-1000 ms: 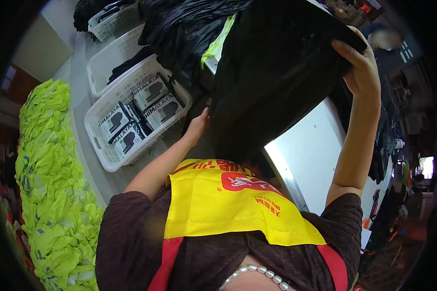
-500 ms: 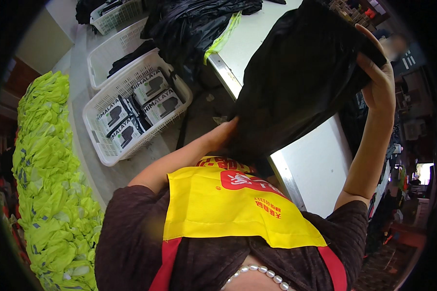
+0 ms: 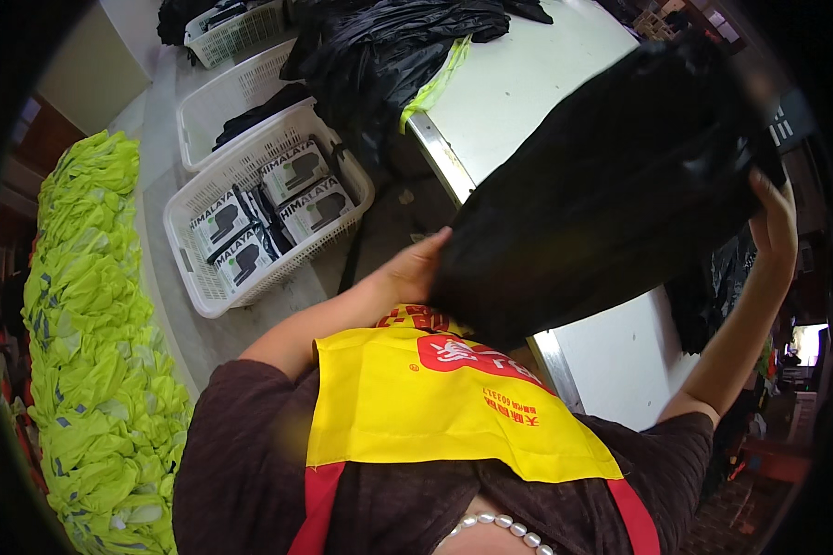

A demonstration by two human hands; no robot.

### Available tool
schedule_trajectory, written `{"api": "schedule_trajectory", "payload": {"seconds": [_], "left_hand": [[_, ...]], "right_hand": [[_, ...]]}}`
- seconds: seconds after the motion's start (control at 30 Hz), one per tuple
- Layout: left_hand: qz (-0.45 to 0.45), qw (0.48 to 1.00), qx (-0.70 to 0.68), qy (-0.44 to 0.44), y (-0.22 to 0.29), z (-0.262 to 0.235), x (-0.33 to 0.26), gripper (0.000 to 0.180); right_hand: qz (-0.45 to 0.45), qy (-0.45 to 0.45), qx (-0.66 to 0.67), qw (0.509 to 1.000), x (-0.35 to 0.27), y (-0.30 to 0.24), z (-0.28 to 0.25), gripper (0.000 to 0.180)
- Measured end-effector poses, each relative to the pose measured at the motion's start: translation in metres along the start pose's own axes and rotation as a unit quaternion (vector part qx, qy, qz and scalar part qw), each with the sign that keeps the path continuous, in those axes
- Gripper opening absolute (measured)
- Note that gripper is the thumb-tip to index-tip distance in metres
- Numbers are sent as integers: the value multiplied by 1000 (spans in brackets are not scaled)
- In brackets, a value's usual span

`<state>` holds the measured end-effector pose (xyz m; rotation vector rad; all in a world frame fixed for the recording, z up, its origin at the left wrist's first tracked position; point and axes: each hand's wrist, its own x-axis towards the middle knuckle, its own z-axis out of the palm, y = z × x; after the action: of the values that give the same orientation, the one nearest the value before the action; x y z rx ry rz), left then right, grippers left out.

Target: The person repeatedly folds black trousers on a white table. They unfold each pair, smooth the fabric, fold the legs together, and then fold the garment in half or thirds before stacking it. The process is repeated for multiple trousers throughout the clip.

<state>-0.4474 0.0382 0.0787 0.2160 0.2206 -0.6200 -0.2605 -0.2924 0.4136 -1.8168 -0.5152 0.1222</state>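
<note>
Hands gripped what I saw: left hand (image 3: 415,270) and right hand (image 3: 774,220) each clutched the black bag (image 3: 602,194) above the counter (image 3: 537,83).

My worktop (image 3: 537,83) is white with a metal strip along its near-left edge. A heap of black garments (image 3: 407,37) lies at its far-left corner, spilling over the edge, with a strip of neon yellow-green fabric (image 3: 435,83) showing in it. The rest of the top that I can see is bare white. Beside the worktop's left edge, on the grey floor (image 3: 167,305), stands a white plastic basket (image 3: 250,277) filled with flat printed packets (image 3: 292,171). Just beyond it sits a second white basket (image 3: 204,116) with dark cloth inside, and a third (image 3: 236,32) farther off. Along the floor's left side runs a long pile of neon yellow-green vests (image 3: 93,351).
</note>
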Motion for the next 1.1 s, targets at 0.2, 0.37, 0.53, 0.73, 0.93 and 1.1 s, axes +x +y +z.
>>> {"api": "schedule_trajectory", "payload": {"seconds": [0.2,0.37,0.53,0.73,0.93,1.1], "left_hand": [[307,946,89,54,87,-28,-26,39],[287,917,246,129,109,23,-31,24],[381,875,283,100,136,31,-75,15],[371,846,367,110,113,61,-114,15],[434,803,402,68,116,115,-138,19],[462,755,419,203,180,82,-93,24]], "right_hand": [[26,-99,-221,970,-21,17,14,51],[-64,-9,-331,941,-27,3,-6,28],[-122,-179,-394,893,-10,15,13,22],[-71,-117,-520,843,-33,-15,-34,41],[-117,-57,-548,826,-27,-77,-16,39],[-254,16,-617,745,99,-58,-29,37]]}}
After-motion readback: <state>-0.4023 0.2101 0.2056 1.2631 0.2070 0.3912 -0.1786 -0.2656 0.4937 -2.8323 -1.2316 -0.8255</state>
